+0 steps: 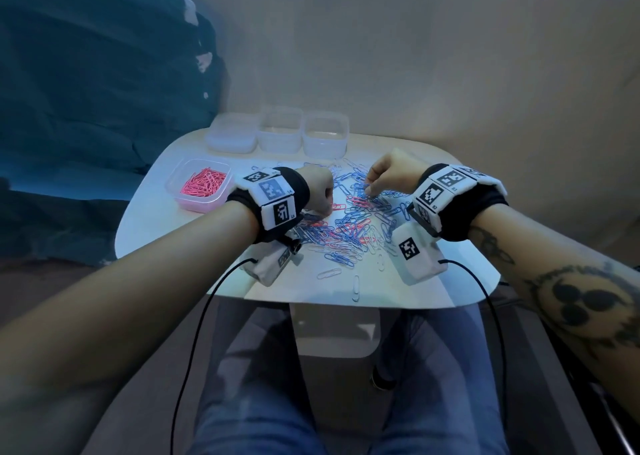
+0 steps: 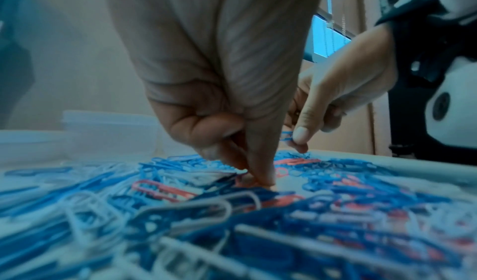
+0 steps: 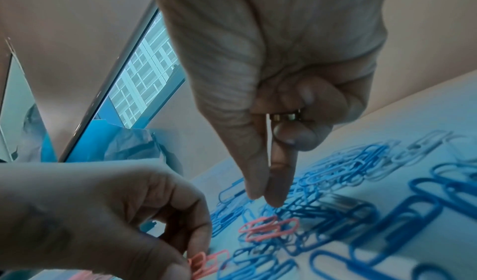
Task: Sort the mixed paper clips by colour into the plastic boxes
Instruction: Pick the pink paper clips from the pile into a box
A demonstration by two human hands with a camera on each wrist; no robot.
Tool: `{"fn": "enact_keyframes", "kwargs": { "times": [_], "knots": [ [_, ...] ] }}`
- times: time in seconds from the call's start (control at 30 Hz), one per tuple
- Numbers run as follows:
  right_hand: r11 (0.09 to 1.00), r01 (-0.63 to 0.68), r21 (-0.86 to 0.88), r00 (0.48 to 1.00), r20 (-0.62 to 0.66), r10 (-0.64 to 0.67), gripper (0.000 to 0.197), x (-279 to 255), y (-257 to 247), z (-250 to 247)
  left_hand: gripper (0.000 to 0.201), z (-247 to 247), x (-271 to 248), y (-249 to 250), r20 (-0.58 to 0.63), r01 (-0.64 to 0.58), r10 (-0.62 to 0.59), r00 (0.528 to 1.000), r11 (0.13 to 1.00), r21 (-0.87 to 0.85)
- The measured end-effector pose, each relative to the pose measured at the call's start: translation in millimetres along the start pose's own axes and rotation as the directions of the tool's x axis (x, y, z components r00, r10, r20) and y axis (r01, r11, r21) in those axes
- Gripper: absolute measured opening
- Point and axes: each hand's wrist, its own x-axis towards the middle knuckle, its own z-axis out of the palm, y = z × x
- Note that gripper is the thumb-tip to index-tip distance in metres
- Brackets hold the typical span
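So there's a rounded white desk (image 1: pixel 145 226) with the big spread of mixed blue, pink and white paper clips (image 1: pixel 349 226) in the middle. Along the far edge sit three clear plastic boxes (image 1: pixel 280 130), all looking unfilled, and at the left there's a clear plastic box of pink clips (image 1: pixel 201 184) – so pink is what's being pulled out right now, I'd say.

The left hand (image 1: pixel 317 191) is down at the left side of the spread, its grip clenched around a small bunch of pink clips (image 3: pixel 204 261) between thumb and fingers. The right hand (image 1: pixel 391 174) hovers just above the pile, thumb and forefinger pressed together pointing down; the left wrist view shows a single blue clip (image 2: pixel 286 135) caught there.

To do this bit well, I'd lift each pink clip straight up and shake it a little – they hook onto the blue ones easily – then drop a whole bunch into the pink box at once.
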Motion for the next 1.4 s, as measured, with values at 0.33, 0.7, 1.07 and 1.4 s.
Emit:
{"fn": "enact_keyframes", "kwargs": {
  "times": [0.33,0.7,1.07,1.4],
  "knots": [
    [0.944,0.15,-0.293,0.988,0.082,-0.132,0.03,-9,-14,12,0.027,-14,-20,-14,-0.104,-0.071,0.012,0.995,0.809,-0.583],
    [0.971,0.158,-0.177,0.987,0.01,-0.158,0.018,-11,-9,12,0.012,9,-33,-19,0.003,0.053,-0.177,0.984,0.28,-0.958],
    [0.977,0.148,0.153,0.988,0.016,-0.152,0.028,-30,-18,0,0.023,12,-32,-12,0.127,0.031,-0.128,0.984,-0.575,-0.818],
    [0.951,0.092,0.296,0.995,0.021,-0.102,0.025,-35,-22,0,0.031,22,-32,4,0.108,-0.072,-0.282,0.953,-0.562,-0.824]
  ]
}}
